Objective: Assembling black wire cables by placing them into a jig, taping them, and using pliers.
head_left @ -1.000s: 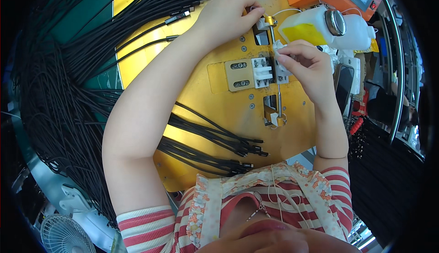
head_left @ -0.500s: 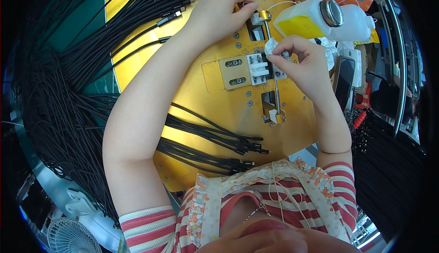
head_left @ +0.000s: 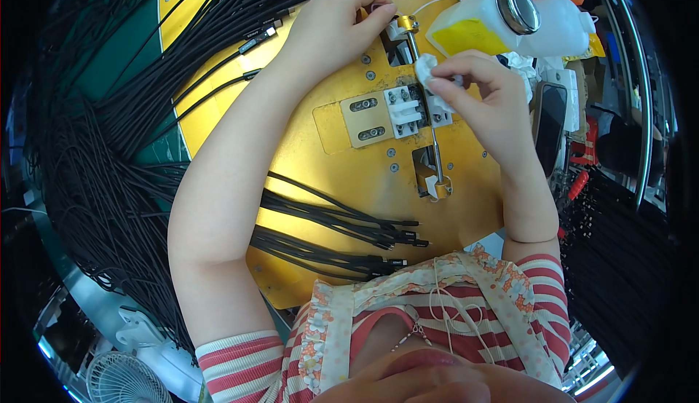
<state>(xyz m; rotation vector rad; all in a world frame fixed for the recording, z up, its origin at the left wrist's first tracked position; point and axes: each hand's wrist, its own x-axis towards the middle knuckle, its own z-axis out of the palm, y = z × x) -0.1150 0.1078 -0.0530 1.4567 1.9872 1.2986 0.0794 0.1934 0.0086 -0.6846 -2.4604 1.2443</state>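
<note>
pinching crumpled white tissue (head_left: pixel 425 72), right hand (head_left: pixel 489 103) beside a slim metal rod (head_left: pixel 437 157); left hand (head_left: pixel 329 28) curled, grip unclear

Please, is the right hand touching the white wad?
Touching. The head view shows the white wad pinched in the right hand, with no gap between them.

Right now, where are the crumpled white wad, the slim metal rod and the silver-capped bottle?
Crumpled white wad (head_left: pixel 424 70): head view, its uncovered upper part.
Slim metal rod (head_left: pixel 437 157): head view, its lower stretch.
Silver-capped bottle (head_left: pixel 479 16): head view, the side of its white body.
</note>
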